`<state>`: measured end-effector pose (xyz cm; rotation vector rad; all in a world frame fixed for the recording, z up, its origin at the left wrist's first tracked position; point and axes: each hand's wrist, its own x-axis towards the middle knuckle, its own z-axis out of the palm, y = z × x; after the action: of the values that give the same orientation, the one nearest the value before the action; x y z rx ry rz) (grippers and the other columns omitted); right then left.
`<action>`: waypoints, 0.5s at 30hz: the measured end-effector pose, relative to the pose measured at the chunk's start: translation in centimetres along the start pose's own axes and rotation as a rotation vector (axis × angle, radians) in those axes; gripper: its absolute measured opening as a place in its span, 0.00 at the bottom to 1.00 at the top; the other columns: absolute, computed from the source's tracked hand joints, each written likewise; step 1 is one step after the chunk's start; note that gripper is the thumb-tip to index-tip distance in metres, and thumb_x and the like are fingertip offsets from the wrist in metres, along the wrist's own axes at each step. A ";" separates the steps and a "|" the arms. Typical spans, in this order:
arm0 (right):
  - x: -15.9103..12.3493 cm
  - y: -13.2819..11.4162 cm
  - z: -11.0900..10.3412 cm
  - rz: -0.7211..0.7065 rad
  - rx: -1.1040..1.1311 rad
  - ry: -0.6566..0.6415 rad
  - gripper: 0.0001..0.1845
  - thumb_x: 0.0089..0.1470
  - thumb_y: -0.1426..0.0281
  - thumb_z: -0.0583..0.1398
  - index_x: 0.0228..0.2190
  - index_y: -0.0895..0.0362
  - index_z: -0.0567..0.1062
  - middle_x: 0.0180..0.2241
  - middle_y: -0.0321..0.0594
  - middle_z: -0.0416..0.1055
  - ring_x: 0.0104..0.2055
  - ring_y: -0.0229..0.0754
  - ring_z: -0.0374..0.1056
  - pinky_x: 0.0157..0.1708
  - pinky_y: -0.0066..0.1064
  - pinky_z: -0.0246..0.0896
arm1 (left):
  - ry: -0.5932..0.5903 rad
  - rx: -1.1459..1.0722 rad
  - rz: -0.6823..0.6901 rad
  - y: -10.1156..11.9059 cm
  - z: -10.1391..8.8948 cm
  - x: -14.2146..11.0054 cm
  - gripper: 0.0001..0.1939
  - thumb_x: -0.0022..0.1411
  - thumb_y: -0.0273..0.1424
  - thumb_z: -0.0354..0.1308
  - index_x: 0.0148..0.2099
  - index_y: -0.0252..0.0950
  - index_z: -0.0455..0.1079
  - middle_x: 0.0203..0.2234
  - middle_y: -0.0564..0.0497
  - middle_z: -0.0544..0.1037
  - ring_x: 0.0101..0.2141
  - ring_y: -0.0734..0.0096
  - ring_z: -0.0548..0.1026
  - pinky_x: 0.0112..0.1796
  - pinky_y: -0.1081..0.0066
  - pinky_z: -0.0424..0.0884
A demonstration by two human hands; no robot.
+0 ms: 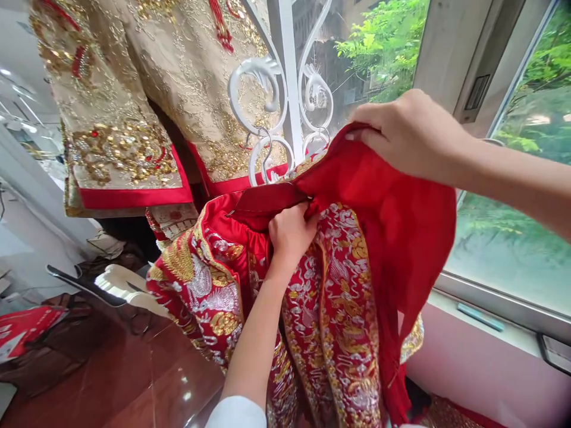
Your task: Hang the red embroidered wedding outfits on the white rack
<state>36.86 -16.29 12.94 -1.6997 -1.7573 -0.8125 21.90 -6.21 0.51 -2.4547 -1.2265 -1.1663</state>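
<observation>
Below the white scrollwork metal rack (289,77), the red garment embroidered in gold and silver (352,297) hangs by a curved silver hook (267,156). On the window side of the rack, my right hand (408,134) pinches the garment's upper edge between thumb and fingers, lifting its plain red lining (401,226) open. Just under the rack, my left hand (292,229) is at the gathered top, beside a dark red flat strip (272,198); its fingers curl inward, but their tips are hidden, so I cannot tell whether they grip cloth. Across the rack from the window, cream garments with gold sequins (178,89) hang. I judge the hanging done, but the layers are unsettled: the lifted side is yet to lie flat.
</observation>
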 end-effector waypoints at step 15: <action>-15.2 1.3 9.9 0.114 0.060 0.103 0.27 0.52 0.74 0.52 0.55 0.64 0.62 0.46 0.52 0.70 0.48 0.51 0.66 0.41 0.41 0.62 | 0.094 0.184 -0.076 2.0 2.4 -0.4 0.21 0.54 0.48 0.54 0.36 0.35 0.71 0.27 0.42 0.76 0.32 0.54 0.74 0.37 0.61 0.64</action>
<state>38.98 -18.85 -4.91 -1.6715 -1.5853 -0.7752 24.64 -6.66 -1.03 -2.2133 -1.3455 -1.1189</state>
